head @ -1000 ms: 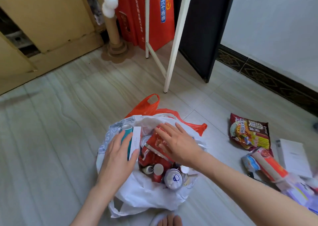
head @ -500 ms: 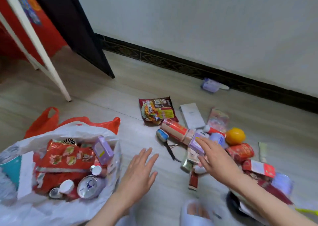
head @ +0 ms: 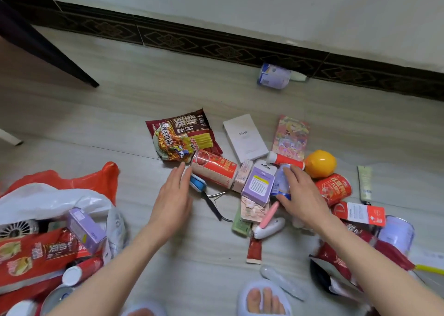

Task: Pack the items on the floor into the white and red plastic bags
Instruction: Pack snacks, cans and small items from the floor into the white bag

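The white plastic bag (head: 48, 200) stands open at the lower left, holding red snack packs and a purple box (head: 84, 229). The red bag (head: 72, 181) lies behind it. My left hand (head: 173, 195) reaches out flat, fingertips near a red tube canister (head: 213, 171) and a blue-white gadget (head: 198, 183). In the floor pile, my right hand (head: 302, 195) curls round a pale blue bottle (head: 281, 183) beside a purple carton (head: 258, 186). Around these lie a noodle packet (head: 182, 135), a white box (head: 245, 137), a yellow lemon-shaped container (head: 320, 163) and a red can (head: 334, 189).
A blue-white can (head: 274, 76) lies against the dark skirting by the wall. A black panel (head: 48, 51) slants in at the upper left. More packets and a pale can (head: 396, 234) crowd the lower right. My slippered foot (head: 264, 296) is at the bottom edge.
The view swung right from the bag to the floor pile. Both hands left the bag; the left reached toward the red canister, and the right closed on the pale blue bottle.
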